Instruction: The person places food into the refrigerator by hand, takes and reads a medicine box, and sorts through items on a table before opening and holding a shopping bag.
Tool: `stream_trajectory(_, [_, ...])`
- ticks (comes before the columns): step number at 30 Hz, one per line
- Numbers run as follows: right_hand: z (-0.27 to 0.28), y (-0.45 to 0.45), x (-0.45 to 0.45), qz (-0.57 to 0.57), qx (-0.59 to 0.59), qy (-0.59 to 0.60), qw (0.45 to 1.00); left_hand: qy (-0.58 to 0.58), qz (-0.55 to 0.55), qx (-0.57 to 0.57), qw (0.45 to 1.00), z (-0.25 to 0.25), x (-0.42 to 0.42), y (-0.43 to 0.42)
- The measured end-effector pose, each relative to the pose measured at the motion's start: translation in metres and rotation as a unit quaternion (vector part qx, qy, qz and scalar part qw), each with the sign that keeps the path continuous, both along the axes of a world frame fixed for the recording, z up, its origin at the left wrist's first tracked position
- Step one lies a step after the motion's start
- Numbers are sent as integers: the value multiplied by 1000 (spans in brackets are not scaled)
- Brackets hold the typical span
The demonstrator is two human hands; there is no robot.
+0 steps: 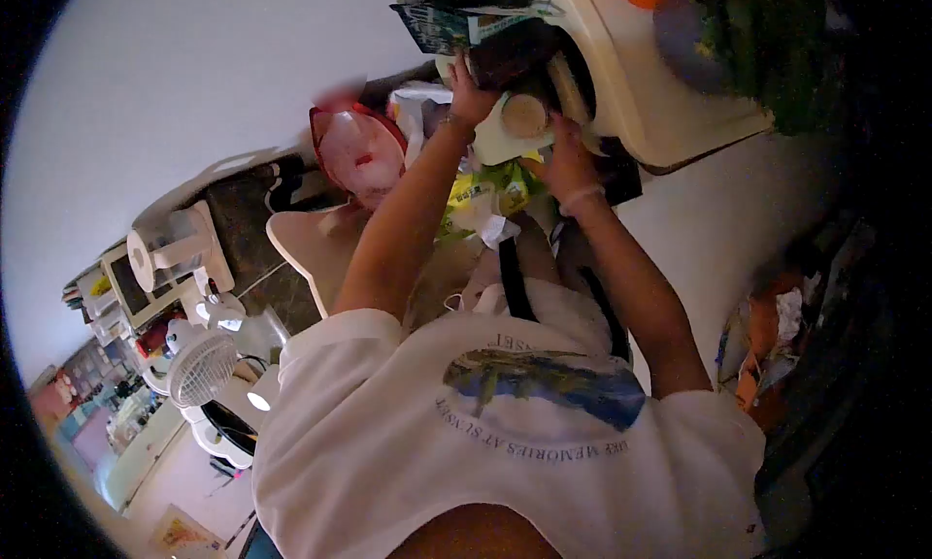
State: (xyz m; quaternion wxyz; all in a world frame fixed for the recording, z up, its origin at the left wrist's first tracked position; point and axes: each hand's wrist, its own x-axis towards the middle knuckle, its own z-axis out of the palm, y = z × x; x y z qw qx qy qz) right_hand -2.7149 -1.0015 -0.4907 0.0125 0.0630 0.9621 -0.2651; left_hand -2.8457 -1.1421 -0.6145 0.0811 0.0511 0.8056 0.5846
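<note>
A pale green board or tray (495,146) lies between my two hands, with a round beige item (525,115) on it. My left hand (470,99) is at the board's left side, beside a dark package (515,56); its visible fingers are apart. At the right side my right hand (571,165) has its fingers and thumb spread near the board's corner and the round item. Yellow-green packaging (473,196) lies just below the board, with a crumpled white piece (498,231) beside it. Whether the hands touch the board is unclear.
A red-rimmed translucent container (361,153) stands left of my left arm. Beyond the hands is a green printed packet (434,27). A cream tray or table edge (636,122) and leafy greens (767,54) are upper right. A fan (202,368) and white appliance (175,247) are left.
</note>
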Motion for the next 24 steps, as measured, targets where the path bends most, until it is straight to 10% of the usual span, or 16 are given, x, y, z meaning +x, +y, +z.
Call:
stream_trajectory(3, [-2,-13,-25,17,22,-93,995,-82,38,216,972,44,10,7])
stream_trajectory(9, [-42,-1,-48,64,-7,-70,995,91,29,6,995,15,80,-26])
stream_trajectory(14, [-4,14,-3,-4,-454,-20,891,-46,39,230,971,101,145,-32])
stream_trajectory(15, [16,14,4,-14,-524,-49,850,-214,73,341,912,121,152,-38])
stream_trajectory(18, [56,9,21,11,-560,-58,826,-205,-32,418,884,157,149,-42])
stream_trajectory(24, [59,2,27,-2,-517,37,855,-165,-73,234,955,173,129,-38])
